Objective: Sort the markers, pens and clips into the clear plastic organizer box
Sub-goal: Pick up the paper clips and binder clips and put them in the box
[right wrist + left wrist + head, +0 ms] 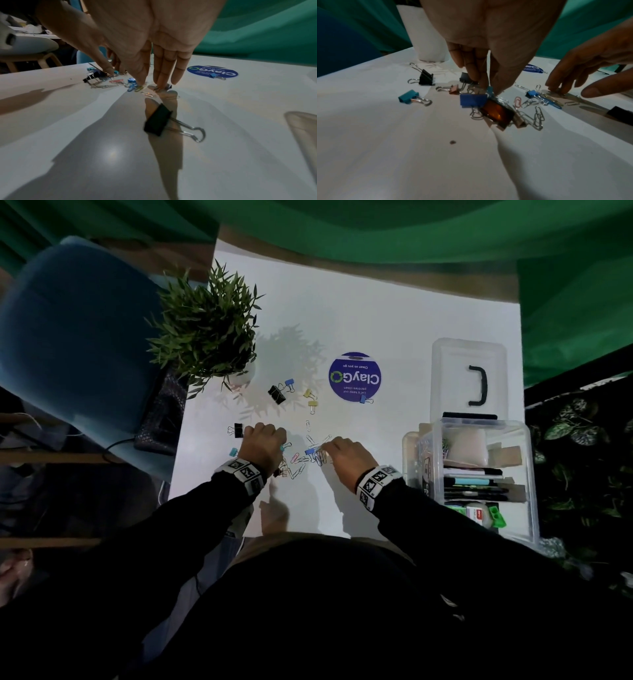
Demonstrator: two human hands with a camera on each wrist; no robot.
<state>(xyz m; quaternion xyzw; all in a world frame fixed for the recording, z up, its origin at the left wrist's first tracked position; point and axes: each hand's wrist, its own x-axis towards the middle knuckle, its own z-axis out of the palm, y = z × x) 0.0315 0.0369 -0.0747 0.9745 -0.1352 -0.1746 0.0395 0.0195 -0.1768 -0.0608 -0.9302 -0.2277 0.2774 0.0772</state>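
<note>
While both hands work the scatter of thin wire paper clips (310, 455) on the white bench (394, 320), the left hand (262, 445) pinches a small teal binder clip (490, 90) and the right hand (346, 455) presses straight fingers (162, 75) flat onto the clips. Light, stiff and slippery, these probably want sliding together before a pinch. The clear plastic organizer box (527, 467) stands well apart at the right.

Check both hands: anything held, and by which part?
Left hand pinches a teal binder clip by its body. Right hand holds nothing, fingertips on paper clips.
</note>
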